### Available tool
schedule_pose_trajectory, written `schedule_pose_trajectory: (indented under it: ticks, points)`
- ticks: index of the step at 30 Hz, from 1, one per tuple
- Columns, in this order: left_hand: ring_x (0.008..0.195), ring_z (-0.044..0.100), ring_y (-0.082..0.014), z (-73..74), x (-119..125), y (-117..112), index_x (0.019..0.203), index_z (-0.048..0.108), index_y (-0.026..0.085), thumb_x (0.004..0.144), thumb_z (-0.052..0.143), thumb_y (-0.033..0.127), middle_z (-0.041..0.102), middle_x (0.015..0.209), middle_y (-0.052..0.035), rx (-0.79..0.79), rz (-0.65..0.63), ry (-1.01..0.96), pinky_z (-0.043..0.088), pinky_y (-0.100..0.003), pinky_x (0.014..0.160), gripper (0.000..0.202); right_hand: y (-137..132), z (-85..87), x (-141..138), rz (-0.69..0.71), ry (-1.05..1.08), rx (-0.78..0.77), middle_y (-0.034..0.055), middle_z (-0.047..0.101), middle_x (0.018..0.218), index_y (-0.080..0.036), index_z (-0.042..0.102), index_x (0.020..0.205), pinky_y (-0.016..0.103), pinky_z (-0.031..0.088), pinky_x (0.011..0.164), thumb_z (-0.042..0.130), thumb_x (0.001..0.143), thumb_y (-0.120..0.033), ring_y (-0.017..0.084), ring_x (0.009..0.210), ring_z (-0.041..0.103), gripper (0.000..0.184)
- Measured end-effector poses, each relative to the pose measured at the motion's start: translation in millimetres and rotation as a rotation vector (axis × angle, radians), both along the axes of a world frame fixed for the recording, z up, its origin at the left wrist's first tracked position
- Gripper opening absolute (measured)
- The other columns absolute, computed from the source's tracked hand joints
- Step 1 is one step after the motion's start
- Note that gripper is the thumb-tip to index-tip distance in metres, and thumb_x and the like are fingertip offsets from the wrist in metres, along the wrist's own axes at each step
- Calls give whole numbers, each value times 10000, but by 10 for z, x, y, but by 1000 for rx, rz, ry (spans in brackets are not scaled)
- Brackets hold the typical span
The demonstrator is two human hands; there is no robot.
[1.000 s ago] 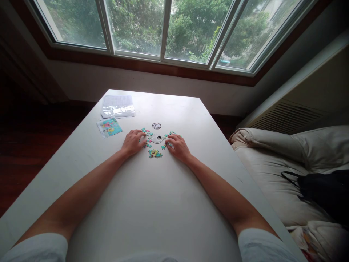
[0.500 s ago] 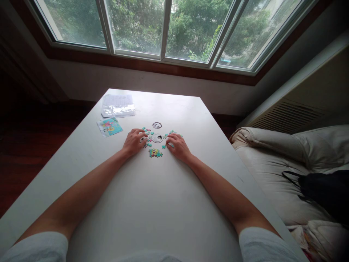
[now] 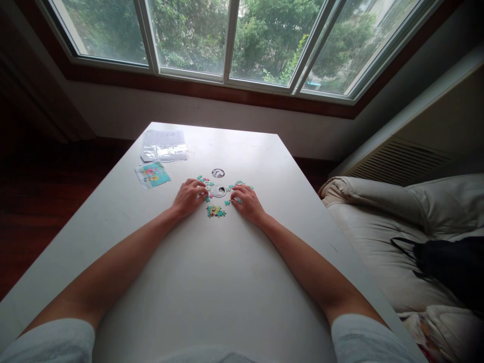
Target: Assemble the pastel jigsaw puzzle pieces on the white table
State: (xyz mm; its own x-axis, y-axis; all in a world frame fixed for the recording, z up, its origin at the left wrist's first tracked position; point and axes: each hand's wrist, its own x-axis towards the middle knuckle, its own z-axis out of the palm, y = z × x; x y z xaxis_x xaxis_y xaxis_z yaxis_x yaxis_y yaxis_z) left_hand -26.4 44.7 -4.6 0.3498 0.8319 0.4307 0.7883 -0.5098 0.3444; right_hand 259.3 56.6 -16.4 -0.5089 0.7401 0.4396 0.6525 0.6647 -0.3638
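Small teal jigsaw pieces (image 3: pixel 204 179) lie scattered in the middle of a white table (image 3: pixel 212 282). My left hand (image 3: pixel 188 197) rests on the pieces at the left, fingers curled and fingertips pressing down on them. My right hand (image 3: pixel 246 201) lies on the pieces at the right, fingers bent over them. Between and just below the hands sits a small joined cluster of pieces (image 3: pixel 215 212) with yellow in it. A round cable grommet cap (image 3: pixel 218 191) lies between my fingertips.
A round hole (image 3: pixel 218 173) opens in the table behind the pieces. A colourful picture card (image 3: pixel 152 174) and a clear plastic bag (image 3: pixel 164 146) lie at the far left. A cream sofa (image 3: pixel 393 237) with a black bag (image 3: pixel 449 267) stands to the right. Windows fill the far wall.
My left hand has slid slightly right and toward the grommet cap, covering more of the left pieces. My right hand has barely shifted.
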Motion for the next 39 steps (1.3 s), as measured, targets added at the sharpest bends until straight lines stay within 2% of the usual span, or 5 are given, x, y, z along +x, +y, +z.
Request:
schedule_pose_trajectory:
  ticks: [5, 22, 26, 31, 39]
  points:
    - [1213, 506, -293, 26, 57, -45, 944, 761, 274, 871, 673, 364, 687, 1167, -53, -16, -24, 5, 443, -484, 1039, 146, -5, 5, -9, -6, 6, -13, 84, 662, 1241, -240, 678, 963, 499, 414, 1086, 623, 897, -224, 284, 1294, 512, 87]
    - [1098, 524, -266, 43, 112, -62, 946, 781, 281, 937, 563, 261, 708, 1060, -54, -41, -93, 51, 442, -448, 975, 219, -40, 27, -50, -7, 49, -6, 62, 729, 997, -245, 719, 969, 417, 431, 994, 584, 927, -199, 256, 1061, 596, 148]
    - [1014, 541, -264, 55, 119, -78, 960, 768, 268, 924, 572, 307, 698, 975, -63, -46, -98, 66, 450, -440, 930, 203, -39, 25, -60, -21, 211, -125, 32, 730, 913, -251, 706, 1056, 367, 490, 888, 598, 917, -235, 204, 875, 646, 177]
    - [918, 551, -232, 106, 162, -115, 914, 749, 267, 909, 585, 340, 676, 893, -50, -87, -228, 101, 440, -407, 940, 179, -64, 53, -63, -46, 415, -306, 10, 700, 824, -247, 670, 1012, 277, 501, 673, 623, 904, -338, 168, 766, 642, 149]
    - [1021, 552, -259, 170, 180, -154, 1053, 750, 338, 853, 700, 496, 659, 1001, -50, -117, -356, 150, 397, -412, 969, 259, -81, 109, -86, -27, 518, -351, 10, 692, 827, -244, 693, 1001, 282, 500, 706, 651, 890, -400, 153, 749, 628, 196]
